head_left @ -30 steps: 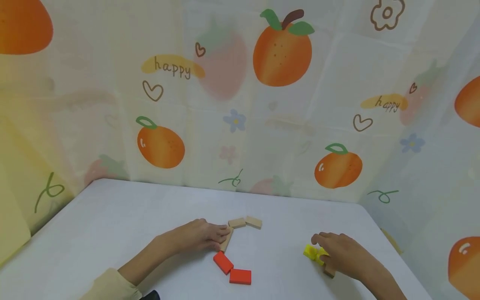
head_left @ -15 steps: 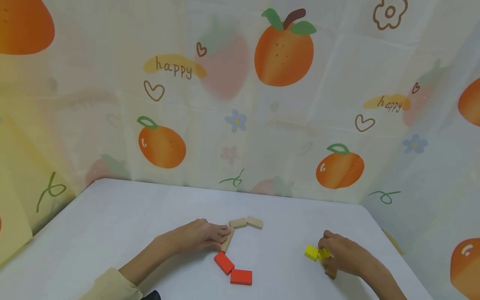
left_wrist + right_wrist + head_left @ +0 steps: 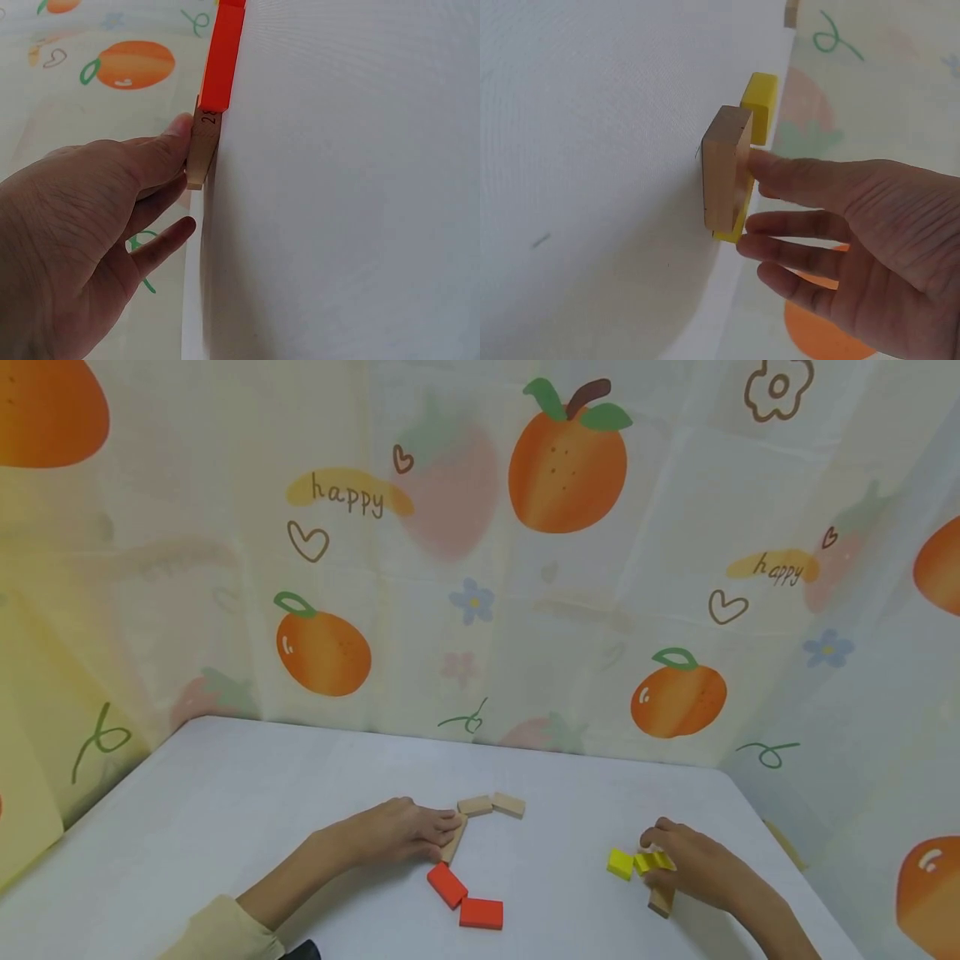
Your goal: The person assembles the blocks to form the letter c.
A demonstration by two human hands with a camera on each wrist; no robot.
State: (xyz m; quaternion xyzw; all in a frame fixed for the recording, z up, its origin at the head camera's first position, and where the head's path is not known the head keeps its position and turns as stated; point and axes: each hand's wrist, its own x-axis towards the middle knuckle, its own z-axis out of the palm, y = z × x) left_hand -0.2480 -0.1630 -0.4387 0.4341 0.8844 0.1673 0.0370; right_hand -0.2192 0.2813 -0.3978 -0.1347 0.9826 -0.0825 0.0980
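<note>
My left hand (image 3: 401,831) holds a wooden block (image 3: 453,841) between thumb and fingers at the left of the table; the left wrist view shows its printed end against a red block (image 3: 221,56). Towards the front lie two red blocks, the upper one (image 3: 447,886) and the lower one (image 3: 482,913), corner to corner. On the right, my right hand (image 3: 693,864) has thumb and fingers about a yellow block (image 3: 652,862). Another yellow block (image 3: 620,864) lies just left of it. Beneath the thumb is a wooden block (image 3: 721,176), partly hidden in the head view.
Two pale wooden blocks, one left (image 3: 475,806) and one right (image 3: 509,804), lie end to end beyond my left hand. The white table (image 3: 300,777) meets a fruit-printed curtain (image 3: 420,635) at the back and sides.
My right hand's fingers have drawn in from a looser spread, and the yellow block under them has turned. The wooden block beside it shifted slightly. My left hand has stayed in place.
</note>
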